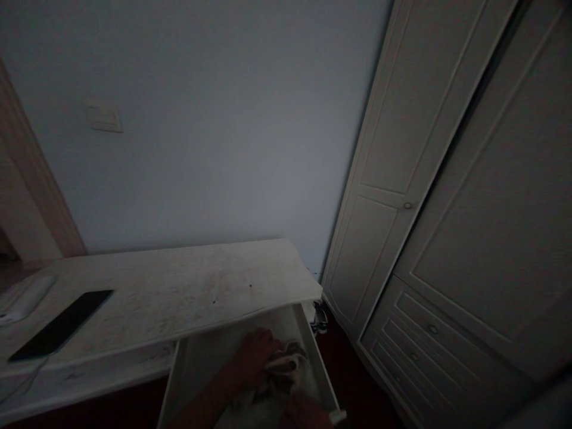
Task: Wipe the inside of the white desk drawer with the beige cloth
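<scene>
A white drawer (308, 333) is pulled out from the desk, and both my hands are inside it. My left hand (257, 356) reaches in from below, its fingers curled at the left side of a crumpled, light-and-dark cloth-like bundle (288, 366). At the front of the drawer, near the lower edge of the view, my right hand (306, 411) is close below that bundle. It is dark and blurred, so its fingers cannot be made out. Dim light hides the bundle's exact kind.
A black tablet-like slab (60, 325) with a cable lies on the worn white desk (179, 280), beside a white object (27, 301). To the right stands a pale wardrobe (384, 149) with drawers. Something dark and white (320, 317) sits beside the desk's right end.
</scene>
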Demonstrator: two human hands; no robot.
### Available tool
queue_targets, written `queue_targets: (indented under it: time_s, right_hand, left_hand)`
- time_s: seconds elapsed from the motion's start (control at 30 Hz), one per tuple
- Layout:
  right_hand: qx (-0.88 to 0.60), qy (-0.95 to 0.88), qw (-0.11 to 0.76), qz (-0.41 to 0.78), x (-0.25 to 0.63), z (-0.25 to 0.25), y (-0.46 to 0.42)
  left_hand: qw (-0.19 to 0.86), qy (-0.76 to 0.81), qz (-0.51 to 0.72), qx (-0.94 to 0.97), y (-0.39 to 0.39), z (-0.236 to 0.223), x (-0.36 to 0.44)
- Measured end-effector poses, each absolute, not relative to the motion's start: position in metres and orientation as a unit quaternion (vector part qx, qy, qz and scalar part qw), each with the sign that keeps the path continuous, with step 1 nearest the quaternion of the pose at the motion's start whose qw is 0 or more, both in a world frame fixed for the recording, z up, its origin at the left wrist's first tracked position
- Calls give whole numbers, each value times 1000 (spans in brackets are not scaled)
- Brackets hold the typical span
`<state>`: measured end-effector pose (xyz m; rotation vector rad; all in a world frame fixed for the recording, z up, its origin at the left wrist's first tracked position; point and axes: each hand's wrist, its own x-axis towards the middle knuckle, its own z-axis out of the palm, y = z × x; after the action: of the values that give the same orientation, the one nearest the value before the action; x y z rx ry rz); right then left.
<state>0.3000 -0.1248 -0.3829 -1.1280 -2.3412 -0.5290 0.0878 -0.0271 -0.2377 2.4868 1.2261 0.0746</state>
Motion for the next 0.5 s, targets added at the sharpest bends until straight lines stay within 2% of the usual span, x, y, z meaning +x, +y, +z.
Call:
queue_targets:
  time_s: [0.2, 0.5]
  right_hand:
    - [-395, -862, 223, -227, 289, -379, -126]
    - [-387, -848, 272, -239, 285, -379, -120]
  left_hand:
    - [133, 584, 83, 796, -16, -231, 39]
    - [57, 660, 124, 739, -5, -233, -5]
